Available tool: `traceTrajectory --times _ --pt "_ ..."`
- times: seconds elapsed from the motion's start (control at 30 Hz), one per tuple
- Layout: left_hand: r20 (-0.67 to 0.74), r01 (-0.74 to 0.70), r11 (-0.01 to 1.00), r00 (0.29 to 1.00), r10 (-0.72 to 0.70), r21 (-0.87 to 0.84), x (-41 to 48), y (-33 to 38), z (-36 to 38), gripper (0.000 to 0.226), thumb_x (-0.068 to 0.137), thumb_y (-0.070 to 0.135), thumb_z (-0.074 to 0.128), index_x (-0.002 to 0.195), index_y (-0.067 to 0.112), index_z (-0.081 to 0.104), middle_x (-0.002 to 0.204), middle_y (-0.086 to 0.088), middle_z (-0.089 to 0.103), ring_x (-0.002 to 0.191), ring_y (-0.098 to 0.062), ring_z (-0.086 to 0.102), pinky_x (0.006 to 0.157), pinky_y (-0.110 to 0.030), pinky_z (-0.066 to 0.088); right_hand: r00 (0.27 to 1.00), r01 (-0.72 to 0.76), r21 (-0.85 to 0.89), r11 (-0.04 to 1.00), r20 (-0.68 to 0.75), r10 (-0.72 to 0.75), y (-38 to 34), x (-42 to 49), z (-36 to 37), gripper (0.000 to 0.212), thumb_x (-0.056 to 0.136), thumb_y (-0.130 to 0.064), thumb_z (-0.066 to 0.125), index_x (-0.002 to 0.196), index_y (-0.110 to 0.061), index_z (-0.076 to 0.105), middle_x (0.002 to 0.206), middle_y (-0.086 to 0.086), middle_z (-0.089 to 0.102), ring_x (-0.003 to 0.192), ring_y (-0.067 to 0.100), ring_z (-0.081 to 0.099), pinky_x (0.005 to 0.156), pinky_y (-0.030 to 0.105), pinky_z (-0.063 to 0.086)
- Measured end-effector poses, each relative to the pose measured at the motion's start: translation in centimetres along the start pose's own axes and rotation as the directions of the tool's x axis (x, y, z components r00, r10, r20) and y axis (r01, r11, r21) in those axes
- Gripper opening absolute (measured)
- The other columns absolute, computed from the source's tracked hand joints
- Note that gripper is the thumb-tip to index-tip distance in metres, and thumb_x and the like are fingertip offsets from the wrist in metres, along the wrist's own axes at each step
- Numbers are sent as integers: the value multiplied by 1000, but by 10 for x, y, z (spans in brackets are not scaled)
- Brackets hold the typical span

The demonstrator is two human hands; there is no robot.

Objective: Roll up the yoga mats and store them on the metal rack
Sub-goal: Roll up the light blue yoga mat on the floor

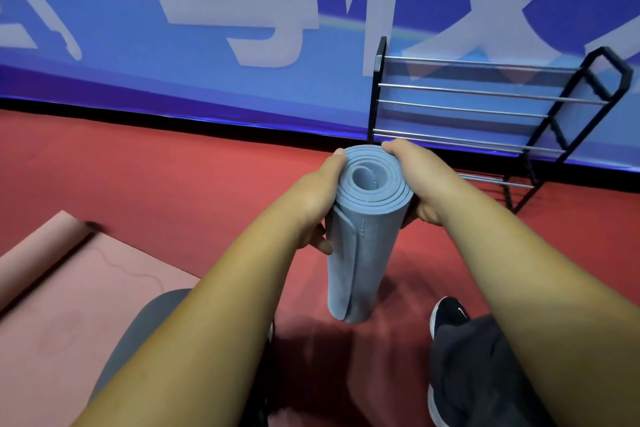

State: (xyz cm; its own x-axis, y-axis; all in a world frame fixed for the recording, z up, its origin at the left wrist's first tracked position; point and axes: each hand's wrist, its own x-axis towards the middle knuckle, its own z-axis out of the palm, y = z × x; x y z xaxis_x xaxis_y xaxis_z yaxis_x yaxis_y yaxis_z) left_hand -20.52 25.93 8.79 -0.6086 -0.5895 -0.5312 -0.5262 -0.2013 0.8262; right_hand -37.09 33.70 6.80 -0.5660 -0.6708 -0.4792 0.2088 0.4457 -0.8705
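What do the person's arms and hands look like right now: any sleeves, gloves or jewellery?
The left hand and right hand are ungloved, with no ring, watch or wristband showing. Both arms are bare up to the frame edge; no sleeve is in view. Lower down are dark trousers and a black shoe with a white mark.

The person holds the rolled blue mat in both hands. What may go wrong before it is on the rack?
1. The left hand and right hand grip the blue mat only near its top end; its outer edge looks loose, so the roll may unwind.
2. The metal rack has thin, spaced bars; the mat might roll off.
3. The pink mat lies partly unrolled near the left leg, a possible trip.
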Motion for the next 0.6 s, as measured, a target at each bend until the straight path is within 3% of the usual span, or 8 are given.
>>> traceTrajectory --times 0.07,0.13,0.3,0.43,0.53,0.6 --pt "5 -17 997 1000 17 73 -2 -3 1 54 90 69 65 120 24 69 106 -9 73 77 -33 68 69 -58 66 1000 -1 -2 1000 -3 1 1 0 -1 33 92 -51 54 95 -25 74 83 17 72 74 35 63 73 58 48" --pt "-30 -51 995 998 53 86 -2 -7 5 64 74 61 78 124 22 67 109 -16 75 72 -32 71 62 -58 65 1000 0 -2 1000 7 0 1 -2 -2 36 91 -50 53 97 -23 75 85 17 74 75 35 65 74 57 49" --pt "-118 -144 981 980 160 130 -6 -2 0 30 83 31 64 105 15 73 99 -25 76 66 -38 73 59 -67 63 998 55 -71 996 44 -51 2 -9 2 45 82 -64 59 92 -25 78 88 12 78 77 32 67 76 55 51" --pt "-164 -240 923 940 298 299 -6 12 -29 27 87 24 62 114 22 69 99 -9 76 73 -36 76 55 -60 64 969 245 -122 962 45 -241 5 -21 21 28 88 -52 73 110 -34 76 96 -7 82 87 23 77 74 46 58" --pt "-75 -366 835 899 432 411 -1 17 -56 45 79 23 67 123 32 72 106 6 79 93 -21 78 77 -55 67 951 308 -169 936 25 -308 10 -23 31 44 77 -43 86 114 -38 64 104 -8 78 93 16 77 75 49 65" --pt "18 -402 788 895 445 466 5 15 -66 58 81 13 71 135 36 69 117 15 76 105 -6 74 94 -41 63 950 302 -264 916 4 -312 13 -22 37 58 73 -38 88 122 -34 57 109 -2 74 89 19 77 73 52 67"
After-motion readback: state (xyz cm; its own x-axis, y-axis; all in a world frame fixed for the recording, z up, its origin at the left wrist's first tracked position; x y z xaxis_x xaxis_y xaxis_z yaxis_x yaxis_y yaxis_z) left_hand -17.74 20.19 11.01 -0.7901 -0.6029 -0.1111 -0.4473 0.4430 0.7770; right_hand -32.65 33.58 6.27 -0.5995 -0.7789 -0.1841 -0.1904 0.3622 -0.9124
